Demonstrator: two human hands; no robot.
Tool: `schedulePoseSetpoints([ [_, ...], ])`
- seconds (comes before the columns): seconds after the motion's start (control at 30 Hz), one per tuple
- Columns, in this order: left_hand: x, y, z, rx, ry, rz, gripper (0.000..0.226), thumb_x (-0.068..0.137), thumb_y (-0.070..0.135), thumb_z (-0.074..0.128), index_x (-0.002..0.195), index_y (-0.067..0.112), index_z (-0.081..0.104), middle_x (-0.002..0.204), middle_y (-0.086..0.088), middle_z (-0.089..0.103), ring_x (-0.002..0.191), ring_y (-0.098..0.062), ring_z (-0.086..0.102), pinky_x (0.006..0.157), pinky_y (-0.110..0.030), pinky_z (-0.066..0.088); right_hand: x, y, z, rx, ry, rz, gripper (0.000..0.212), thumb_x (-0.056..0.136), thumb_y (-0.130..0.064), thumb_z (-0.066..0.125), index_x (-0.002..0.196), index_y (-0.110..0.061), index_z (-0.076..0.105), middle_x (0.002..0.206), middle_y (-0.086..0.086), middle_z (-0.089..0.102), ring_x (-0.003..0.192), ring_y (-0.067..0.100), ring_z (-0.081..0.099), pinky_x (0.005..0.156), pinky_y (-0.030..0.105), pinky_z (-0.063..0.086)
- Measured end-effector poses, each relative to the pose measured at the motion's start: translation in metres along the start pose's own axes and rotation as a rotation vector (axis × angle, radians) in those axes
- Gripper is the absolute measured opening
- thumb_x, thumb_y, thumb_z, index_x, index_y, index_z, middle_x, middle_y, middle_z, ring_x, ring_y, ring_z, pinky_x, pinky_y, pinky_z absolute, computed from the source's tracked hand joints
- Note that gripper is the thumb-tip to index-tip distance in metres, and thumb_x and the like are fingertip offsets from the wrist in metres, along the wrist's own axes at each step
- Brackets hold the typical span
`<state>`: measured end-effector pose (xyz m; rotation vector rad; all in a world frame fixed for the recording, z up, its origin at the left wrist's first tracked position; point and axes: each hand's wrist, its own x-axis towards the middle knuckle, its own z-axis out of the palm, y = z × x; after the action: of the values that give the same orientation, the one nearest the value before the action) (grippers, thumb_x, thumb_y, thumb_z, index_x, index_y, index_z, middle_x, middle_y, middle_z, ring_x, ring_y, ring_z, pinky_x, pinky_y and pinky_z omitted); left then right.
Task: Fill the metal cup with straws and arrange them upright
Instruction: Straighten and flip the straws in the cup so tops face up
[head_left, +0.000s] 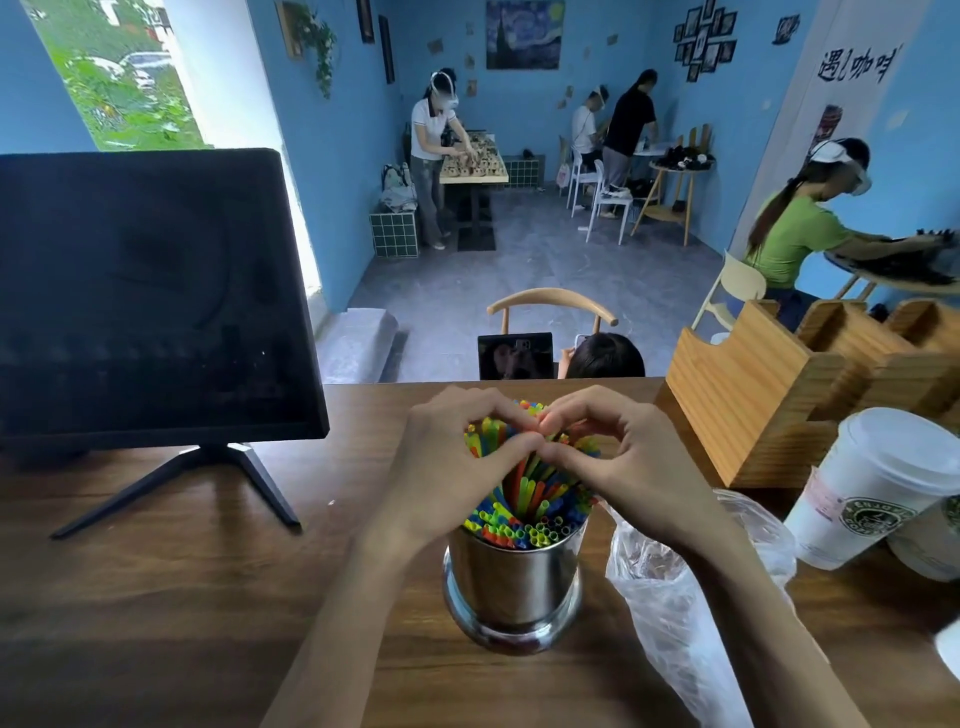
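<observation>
At bench centre, roughly 6 o'clock in the view, metal cup (513, 587) stands upright on the wooden bench (171, 597), already packed with coloured straws (524, 512). Near-side straws sit low, open ends showing just above the rim; far-side straws stick up taller and lean toward 12 o'clock, fanned and uneven. Left hand (457, 467) comes in from 8 o'clock, right hand (618, 462) from 4 o'clock; both curl around the tall straw tops, fingertips meeting over the bundle, thumbs touching below, so each grips the straws, gathering them together. Clear plastic bag (670, 613) lies just beside the cup at 3 o'clock, looks mostly emptied, can't tell if any straws remain inside. Dark monitor (150, 296) on its stand at 10 o'clock, wooden organizer (769, 395) at 2 o'clock, white lidded paper cup (878, 483) at 3 o'clock near the bench edge. Progress call: filling looks essentially done, cup appears full. Left to do: square the tall leaning straws so they stand straight and level with the rest. Late stage, tidy-up only, judging by this view.
</observation>
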<state>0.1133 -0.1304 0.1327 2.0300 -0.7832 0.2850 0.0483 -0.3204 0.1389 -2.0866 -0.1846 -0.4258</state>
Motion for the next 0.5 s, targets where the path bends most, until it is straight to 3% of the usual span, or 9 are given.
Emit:
schedulePoseSetpoints([
  [0.1, 0.000, -0.007, -0.004, 0.111, -0.001, 0.030, 0.009, 0.084, 0.044, 0.077, 0.087, 0.036, 0.078, 0.098, 0.022, 0.070, 0.105, -0.008, 0.059, 0.090, -0.037, 0.050, -0.002, 0.001, -0.003, 0.027, 0.005, -0.056, 0.012, 0.082, -0.032, 0.079, 0.090, -0.026, 0.072, 0.101, -0.012, 0.068, 0.103, 0.013, 0.066, 0.088, 0.032, 0.058],
  [0.27, -0.001, -0.009, -0.008, 0.025, 0.069, 0.040, 0.007, 0.088, 0.040, 0.076, 0.094, 0.038, 0.079, 0.100, 0.022, 0.071, 0.107, -0.009, 0.061, 0.091, -0.041, 0.052, -0.002, -0.001, -0.009, 0.018, -0.252, -0.059, 0.021, 0.074, -0.044, 0.085, 0.088, -0.032, 0.076, 0.113, -0.014, 0.063, 0.121, 0.011, 0.057, 0.098, 0.032, 0.052],
  [0.4, -0.006, -0.007, -0.010, -0.007, 0.101, 0.057, 0.009, 0.084, 0.047, 0.071, 0.088, 0.041, 0.076, 0.093, 0.021, 0.069, 0.102, -0.012, 0.061, 0.086, -0.038, 0.051, -0.001, -0.002, -0.005, -0.072, -0.242, -0.072, 0.020, 0.073, -0.052, 0.080, 0.083, -0.035, 0.079, 0.112, -0.023, 0.062, 0.123, 0.004, 0.051, 0.101, 0.037, 0.048],
  [0.5, -0.012, -0.003, -0.015, 0.025, -0.002, 0.082, 0.017, 0.082, 0.053, 0.067, 0.083, 0.039, 0.077, 0.089, 0.020, 0.067, 0.100, -0.013, 0.057, 0.082, -0.036, 0.047, 0.000, -0.003, -0.003, -0.121, -0.205, -0.070, 0.022, 0.074, -0.054, 0.077, 0.082, -0.033, 0.080, 0.106, -0.027, 0.063, 0.119, 0.002, 0.052, 0.099, 0.036, 0.048],
])
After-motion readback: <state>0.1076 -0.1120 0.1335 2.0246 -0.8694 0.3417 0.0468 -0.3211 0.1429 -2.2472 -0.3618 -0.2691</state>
